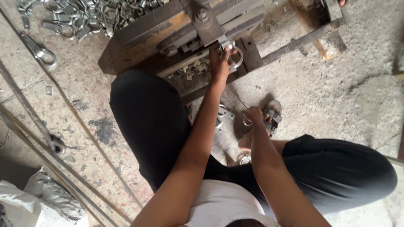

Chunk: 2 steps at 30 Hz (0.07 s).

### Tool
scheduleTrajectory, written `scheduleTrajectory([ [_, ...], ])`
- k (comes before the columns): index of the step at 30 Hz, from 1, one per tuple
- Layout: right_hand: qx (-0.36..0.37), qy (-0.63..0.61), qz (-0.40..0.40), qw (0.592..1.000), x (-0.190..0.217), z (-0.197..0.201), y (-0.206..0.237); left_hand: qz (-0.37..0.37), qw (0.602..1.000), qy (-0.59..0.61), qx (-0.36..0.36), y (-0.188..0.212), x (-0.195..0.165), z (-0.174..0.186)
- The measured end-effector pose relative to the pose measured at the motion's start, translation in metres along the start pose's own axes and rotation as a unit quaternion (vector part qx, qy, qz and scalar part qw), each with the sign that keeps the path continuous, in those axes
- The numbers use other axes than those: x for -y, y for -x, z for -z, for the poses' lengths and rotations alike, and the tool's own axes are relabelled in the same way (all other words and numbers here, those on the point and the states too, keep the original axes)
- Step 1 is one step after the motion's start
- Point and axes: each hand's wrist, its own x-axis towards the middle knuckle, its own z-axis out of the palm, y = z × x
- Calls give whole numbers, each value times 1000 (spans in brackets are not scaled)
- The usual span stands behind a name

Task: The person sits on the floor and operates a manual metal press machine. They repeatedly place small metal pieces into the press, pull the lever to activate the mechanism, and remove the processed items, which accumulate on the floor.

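My left hand reaches forward and grips a round metal clamp ring set at the front of a rusty steel press tool. My right hand is lower, near my sandalled foot, closed around a thin metal rod with a small ring end. Small cut metal scraps lie in the recess under the tool. I sit on the concrete floor in black trousers.
A heap of shiny metal clamps lies at the top left, with one loose clamp beside it. Long thin steel rods cross the floor at left. White sacks sit at the bottom left. A steel frame bar runs right.
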Motion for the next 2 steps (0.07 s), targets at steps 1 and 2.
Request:
scheduleTrajectory([
  [1, 59, 129, 58, 988, -3, -3, 4, 5, 1000, -8, -1, 6, 0, -2],
  [2, 112, 254, 118, 953, 3, -5, 1, 3, 1000, -14, 0, 7, -6, -6],
])
